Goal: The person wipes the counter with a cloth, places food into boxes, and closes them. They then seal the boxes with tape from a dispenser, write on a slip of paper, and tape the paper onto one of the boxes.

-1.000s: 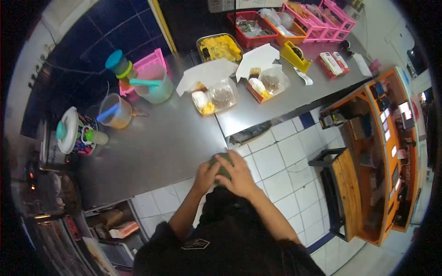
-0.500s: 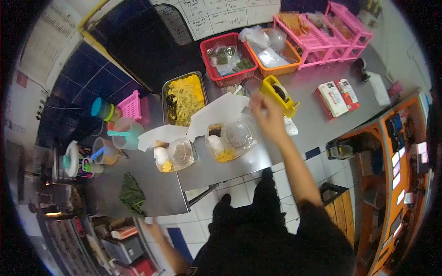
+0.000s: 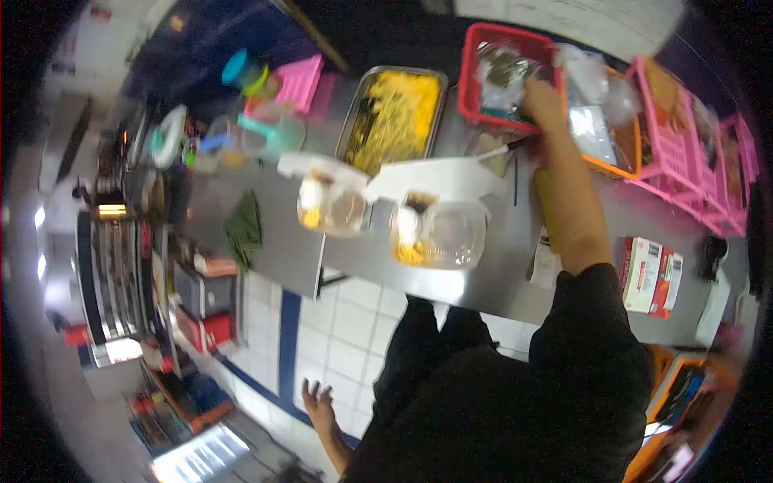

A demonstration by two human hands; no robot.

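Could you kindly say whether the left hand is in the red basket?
No, the left hand hangs over the floor, while the right hand reaches into the red basket.

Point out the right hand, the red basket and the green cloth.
Right hand (image 3: pixel 541 98), head view: back of the hand.
Red basket (image 3: pixel 493 121), head view: near wall.
Green cloth (image 3: pixel 244 229), head view: its middle.

Clear packets (image 3: pixel 503 76) — some greenish — inside red basket (image 3: pixel 493 122).

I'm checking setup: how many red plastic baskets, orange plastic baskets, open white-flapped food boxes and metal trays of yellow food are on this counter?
Red plastic basket: 1
Orange plastic basket: 1
Open white-flapped food boxes: 2
Metal tray of yellow food: 1
Total: 5
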